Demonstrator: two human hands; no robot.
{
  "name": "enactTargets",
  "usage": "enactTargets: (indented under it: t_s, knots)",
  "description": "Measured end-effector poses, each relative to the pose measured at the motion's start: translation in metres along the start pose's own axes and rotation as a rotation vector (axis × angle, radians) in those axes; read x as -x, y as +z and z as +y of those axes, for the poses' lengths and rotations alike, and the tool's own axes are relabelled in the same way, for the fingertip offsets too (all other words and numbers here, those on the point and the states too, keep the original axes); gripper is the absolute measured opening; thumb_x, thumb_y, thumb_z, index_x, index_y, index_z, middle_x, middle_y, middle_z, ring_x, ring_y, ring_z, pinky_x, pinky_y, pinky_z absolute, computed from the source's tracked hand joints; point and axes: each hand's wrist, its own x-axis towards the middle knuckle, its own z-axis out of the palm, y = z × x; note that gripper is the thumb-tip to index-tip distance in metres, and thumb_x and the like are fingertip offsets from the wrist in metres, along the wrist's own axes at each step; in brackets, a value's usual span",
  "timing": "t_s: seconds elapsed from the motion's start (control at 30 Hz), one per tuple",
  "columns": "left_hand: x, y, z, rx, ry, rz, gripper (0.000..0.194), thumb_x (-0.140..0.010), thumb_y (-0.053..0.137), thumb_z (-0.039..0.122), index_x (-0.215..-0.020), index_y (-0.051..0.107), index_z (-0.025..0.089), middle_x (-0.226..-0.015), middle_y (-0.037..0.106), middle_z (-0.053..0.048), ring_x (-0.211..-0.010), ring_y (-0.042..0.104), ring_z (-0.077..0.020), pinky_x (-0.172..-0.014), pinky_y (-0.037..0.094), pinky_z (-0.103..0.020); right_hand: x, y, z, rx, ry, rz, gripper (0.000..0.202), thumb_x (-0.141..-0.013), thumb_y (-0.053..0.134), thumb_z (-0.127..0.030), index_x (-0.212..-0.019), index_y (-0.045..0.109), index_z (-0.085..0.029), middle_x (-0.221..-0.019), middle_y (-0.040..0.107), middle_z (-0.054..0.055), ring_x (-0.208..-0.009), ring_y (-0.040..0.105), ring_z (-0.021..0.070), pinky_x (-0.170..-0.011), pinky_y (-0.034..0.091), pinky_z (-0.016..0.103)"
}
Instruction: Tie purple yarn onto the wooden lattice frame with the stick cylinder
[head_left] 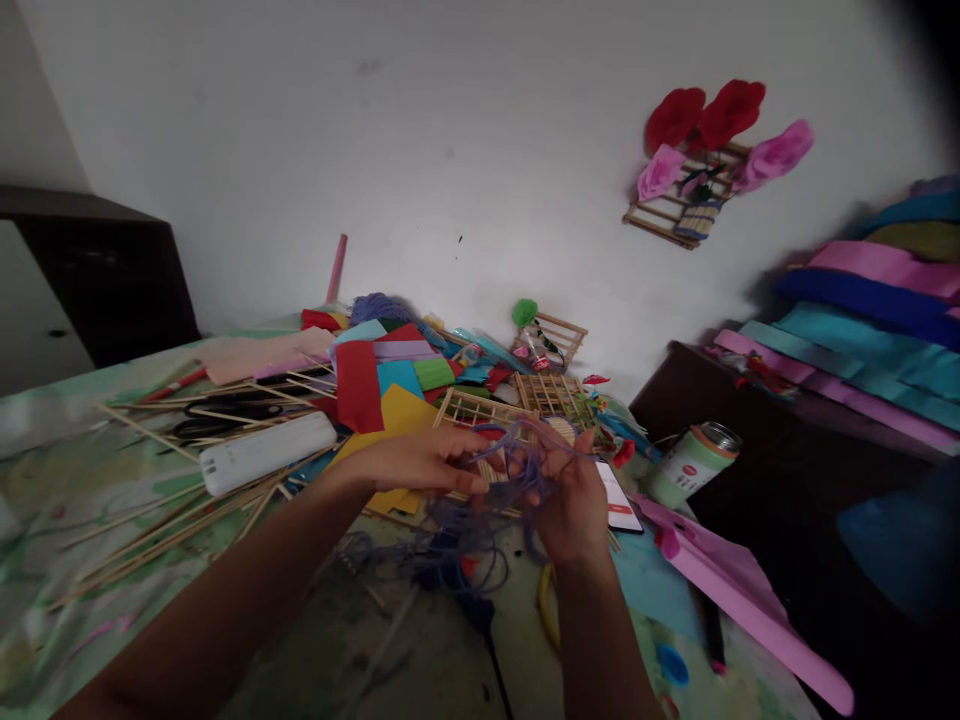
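A loose tangle of purple yarn (pixel 525 460) runs between my two hands above the middle of the table. My left hand (pixel 427 462) comes in from the left, its thumb and fingers closed on some strands. Curled upward around the tangle is my right hand (pixel 576 500), with loops lying over its fingers. More purple strands hang below onto a dark blue tool with a black cord (pixel 476 608), which looks like a glue gun and is partly covered. Behind the hands lies a small wooden stick lattice (pixel 480 408).
Wooden sticks (pixel 157 545), a white power strip (pixel 270 452) and black scissors (pixel 214 418) lie left. Coloured paper sheets (pixel 358 385) are heaped behind. At right are a phone (pixel 619 500), a green jar (pixel 694 462) and a pink paper roll (pixel 757 600). Paper flowers (pixel 731 110) hang on the wall.
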Motion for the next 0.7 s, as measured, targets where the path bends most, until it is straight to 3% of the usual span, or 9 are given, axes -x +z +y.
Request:
enactTargets:
  t_s: [0.07, 0.13, 0.2, 0.27, 0.33, 0.4, 0.53, 0.6, 0.7]
  knots:
    - [0.001, -0.003, 0.0, -0.033, 0.001, -0.057, 0.041, -0.08, 0.062, 0.036, -0.116, 0.055, 0.018, -0.095, 0.064, -0.006, -0.057, 0.05, -0.0087, -0.047, 0.035, -0.018, 0.002, -0.003, -0.006, -0.018, -0.036, -0.007, 0.061, -0.081, 0.042, -0.067, -0.106, 0.063, -0.016, -0.064, 0.062, 0.004, -0.048, 0.049, 0.0119, -0.039, 0.033, 0.021]
    - [-0.001, 0.001, -0.001, -0.034, 0.052, -0.028, 0.052, -0.078, 0.065, 0.033, -0.126, 0.048, 0.021, -0.108, 0.062, -0.008, -0.066, 0.055, -0.0113, -0.053, 0.041, -0.02, 0.004, -0.003, -0.008, -0.046, -0.073, -0.041, 0.061, -0.08, 0.043, -0.067, -0.113, 0.059, -0.019, -0.072, 0.064, 0.004, -0.053, 0.053, 0.0131, -0.045, 0.04, 0.023]
    - [-0.005, 0.01, -0.001, -0.052, 0.096, 0.013, 0.056, -0.075, 0.068, 0.032, -0.127, 0.047, 0.022, -0.108, 0.062, -0.007, -0.071, 0.058, -0.0137, -0.056, 0.042, -0.02, 0.007, 0.0, -0.008, -0.064, -0.092, -0.092, 0.063, -0.079, 0.045, -0.068, -0.12, 0.055, -0.021, -0.084, 0.065, 0.005, -0.061, 0.057, 0.0153, -0.052, 0.045, 0.026]
    - [-0.009, 0.017, -0.003, -0.107, 0.096, -0.016, 0.042, -0.074, 0.068, 0.033, -0.113, 0.059, 0.019, -0.089, 0.065, -0.005, -0.064, 0.057, -0.0141, -0.051, 0.04, -0.02, 0.009, 0.005, -0.008, -0.048, -0.08, -0.138, 0.069, -0.076, 0.046, -0.07, -0.124, 0.051, -0.022, -0.094, 0.065, 0.008, -0.072, 0.06, 0.0187, -0.058, 0.048, 0.03]
    - [-0.01, 0.019, -0.004, -0.158, 0.092, -0.064, 0.02, -0.078, 0.063, 0.034, -0.087, 0.068, 0.017, -0.066, 0.062, -0.003, -0.053, 0.052, -0.0132, -0.046, 0.036, -0.021, 0.009, 0.008, -0.008, -0.019, -0.075, -0.142, 0.07, -0.074, 0.045, -0.072, -0.122, 0.053, -0.021, -0.102, 0.064, 0.011, -0.083, 0.061, 0.0223, -0.063, 0.049, 0.033]
    - [-0.008, 0.013, -0.005, -0.187, 0.091, -0.035, 0.026, -0.083, 0.056, 0.036, -0.068, 0.065, 0.017, -0.055, 0.056, -0.002, -0.047, 0.047, -0.0124, -0.045, 0.034, -0.022, 0.008, 0.005, -0.01, -0.011, -0.097, -0.088, 0.065, -0.076, 0.042, -0.071, -0.114, 0.059, -0.021, -0.106, 0.063, 0.012, -0.09, 0.06, 0.0237, -0.067, 0.049, 0.034]
    - [0.002, -0.019, -0.012, -0.238, 0.067, 0.3, 0.023, -0.08, 0.056, 0.034, -0.065, 0.061, 0.018, -0.056, 0.051, 0.0, -0.048, 0.044, -0.011, -0.045, 0.031, -0.02, 0.004, -0.014, -0.019, -0.098, -0.142, 0.079, 0.055, -0.083, 0.034, -0.065, -0.085, 0.066, -0.019, -0.083, 0.06, 0.007, -0.071, 0.057, 0.016, -0.059, 0.046, 0.028]
    - [0.01, -0.04, -0.017, -0.294, 0.055, 0.532, 0.018, -0.077, 0.057, 0.03, -0.064, 0.06, 0.017, -0.057, 0.051, 0.001, -0.051, 0.045, -0.0113, -0.048, 0.032, -0.02, 0.002, -0.025, -0.025, -0.17, -0.171, 0.116, 0.05, -0.085, 0.037, -0.06, -0.073, 0.063, -0.019, -0.065, 0.049, 0.002, -0.056, 0.047, 0.0112, -0.049, 0.039, 0.023]
    - [0.027, -0.072, -0.025, -0.48, -0.003, 0.904, 0.013, -0.071, 0.054, 0.022, -0.06, 0.057, 0.017, -0.058, 0.051, 0.001, -0.056, 0.047, -0.0135, -0.054, 0.034, -0.022, 0.0, -0.037, -0.032, -0.249, -0.229, 0.128, 0.037, -0.085, 0.049, -0.047, -0.063, 0.055, -0.018, -0.056, 0.033, -0.004, -0.047, 0.034, 0.0081, -0.041, 0.03, 0.019]
